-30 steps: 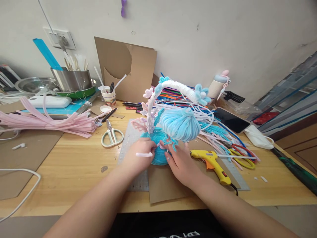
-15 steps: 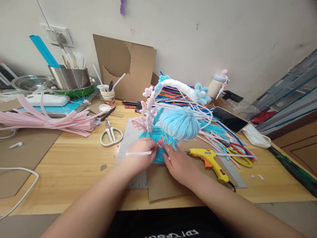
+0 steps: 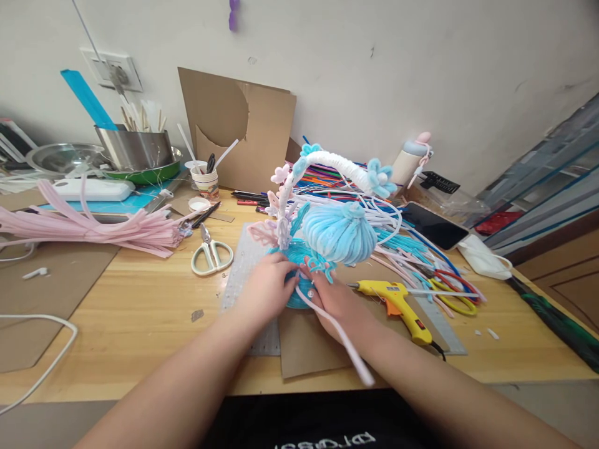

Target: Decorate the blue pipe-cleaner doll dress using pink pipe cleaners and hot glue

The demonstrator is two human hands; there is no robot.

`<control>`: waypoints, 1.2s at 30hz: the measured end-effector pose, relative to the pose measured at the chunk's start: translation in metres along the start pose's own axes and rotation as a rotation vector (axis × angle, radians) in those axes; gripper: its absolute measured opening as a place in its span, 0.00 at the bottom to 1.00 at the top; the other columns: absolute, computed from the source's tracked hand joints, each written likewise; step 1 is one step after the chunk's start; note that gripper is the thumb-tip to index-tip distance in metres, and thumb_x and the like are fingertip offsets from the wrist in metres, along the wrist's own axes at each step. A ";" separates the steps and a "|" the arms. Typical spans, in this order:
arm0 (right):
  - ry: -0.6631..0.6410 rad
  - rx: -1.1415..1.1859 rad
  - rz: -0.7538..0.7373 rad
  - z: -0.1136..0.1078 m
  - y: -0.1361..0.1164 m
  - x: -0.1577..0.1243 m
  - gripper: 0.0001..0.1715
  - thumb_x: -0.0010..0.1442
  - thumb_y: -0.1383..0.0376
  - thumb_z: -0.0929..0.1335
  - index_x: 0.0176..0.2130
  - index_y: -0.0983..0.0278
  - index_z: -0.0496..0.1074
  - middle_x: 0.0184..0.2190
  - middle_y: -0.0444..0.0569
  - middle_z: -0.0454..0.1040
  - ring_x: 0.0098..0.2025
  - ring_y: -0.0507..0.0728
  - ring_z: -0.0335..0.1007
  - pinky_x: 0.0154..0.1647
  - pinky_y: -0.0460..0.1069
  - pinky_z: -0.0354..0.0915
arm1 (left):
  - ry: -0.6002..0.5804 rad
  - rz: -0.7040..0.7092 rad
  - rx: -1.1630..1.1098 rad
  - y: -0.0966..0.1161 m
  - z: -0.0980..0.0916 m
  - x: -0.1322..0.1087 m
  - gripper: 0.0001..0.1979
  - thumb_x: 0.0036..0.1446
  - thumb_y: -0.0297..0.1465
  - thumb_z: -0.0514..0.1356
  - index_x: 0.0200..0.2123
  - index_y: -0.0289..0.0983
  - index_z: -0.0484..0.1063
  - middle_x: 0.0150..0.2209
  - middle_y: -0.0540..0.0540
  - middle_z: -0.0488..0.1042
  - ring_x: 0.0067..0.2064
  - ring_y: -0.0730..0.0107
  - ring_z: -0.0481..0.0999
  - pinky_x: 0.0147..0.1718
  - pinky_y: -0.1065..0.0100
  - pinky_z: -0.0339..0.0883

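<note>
Pipe-cleaner basket (image 3: 296, 254) stands just past the middle of the wooden table (image 3: 131, 312), on a cardboard piece (image 3: 304, 349) that overlaps a grey cutting mat (image 3: 243, 274). Most of its blue woven base is hidden behind the two hands, which are pressed close together at its near rim. Only the far rim, a fluffy blue ball (image 3: 339, 234) above it and the white wrapped handle (image 3: 327, 161) arching over show clearly.

The left hand (image 3: 264, 290) is curled against the base. Its fingertips are tucked out of sight, so whether it truly grips cannot be told. The right hand (image 3: 339, 305) has its thumb and forefinger closed on the far end of a white strand (image 3: 337, 330), which runs near and right across the back of that hand. The strand's near end is blurred. Where the strand meets the basket is too crowded by fingers to make out.

Just right of the right hand lies a yellow glue gun (image 3: 397, 298), nozzle towards the basket. Behind it, a tangled pile of coloured pipe cleaners (image 3: 412, 249) partly covers a dark phone (image 3: 435, 227). Left of the mat lie pale scissors (image 3: 211, 255), and further left a pink bundle (image 3: 93, 227) that is cut off at the frame's edge. At the far side a cut cardboard sheet (image 3: 238, 125) leans on the wall beside a paper cup (image 3: 206, 181) and a steel pot (image 3: 135, 149).
</note>
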State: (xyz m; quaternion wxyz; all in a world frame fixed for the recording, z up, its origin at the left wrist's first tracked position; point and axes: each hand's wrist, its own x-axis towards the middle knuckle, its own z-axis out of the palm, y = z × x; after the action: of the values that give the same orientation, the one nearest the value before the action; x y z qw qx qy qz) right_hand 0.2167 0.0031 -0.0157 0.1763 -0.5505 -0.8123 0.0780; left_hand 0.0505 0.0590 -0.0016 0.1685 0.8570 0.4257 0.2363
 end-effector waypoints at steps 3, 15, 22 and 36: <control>-0.007 0.020 0.014 0.000 0.000 0.000 0.25 0.64 0.69 0.55 0.59 0.70 0.58 0.56 0.61 0.67 0.57 0.64 0.63 0.56 0.63 0.61 | -0.020 0.038 0.013 -0.002 0.003 0.000 0.09 0.57 0.27 0.57 0.32 0.37 0.78 0.35 0.44 0.73 0.41 0.63 0.70 0.43 0.63 0.65; -0.058 0.004 0.008 -0.002 -0.003 -0.002 0.27 0.65 0.69 0.53 0.62 0.70 0.52 0.56 0.61 0.66 0.56 0.63 0.64 0.54 0.61 0.63 | 0.036 -0.265 -0.025 0.005 0.007 0.001 0.05 0.52 0.32 0.61 0.31 0.43 0.78 0.40 0.47 0.72 0.45 0.56 0.67 0.47 0.55 0.60; -0.054 -0.031 0.012 0.003 0.001 -0.003 0.28 0.64 0.69 0.55 0.62 0.71 0.52 0.55 0.63 0.67 0.55 0.64 0.64 0.53 0.61 0.63 | 0.013 -0.258 -0.049 0.003 0.007 0.001 0.11 0.56 0.28 0.56 0.31 0.44 0.79 0.41 0.47 0.73 0.46 0.59 0.66 0.48 0.56 0.58; 0.025 0.002 -0.033 0.010 0.006 -0.002 0.29 0.61 0.72 0.56 0.61 0.68 0.53 0.52 0.61 0.68 0.53 0.64 0.66 0.52 0.62 0.64 | 0.028 -0.041 0.210 0.015 0.004 -0.007 0.07 0.58 0.31 0.58 0.34 0.42 0.77 0.37 0.48 0.75 0.42 0.60 0.68 0.40 0.58 0.56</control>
State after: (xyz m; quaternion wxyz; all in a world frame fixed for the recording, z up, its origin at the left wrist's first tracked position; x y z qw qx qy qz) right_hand 0.2182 0.0044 -0.0274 0.1882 -0.5377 -0.8190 0.0687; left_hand 0.0588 0.0445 0.0002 0.0766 0.8576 0.4681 0.1986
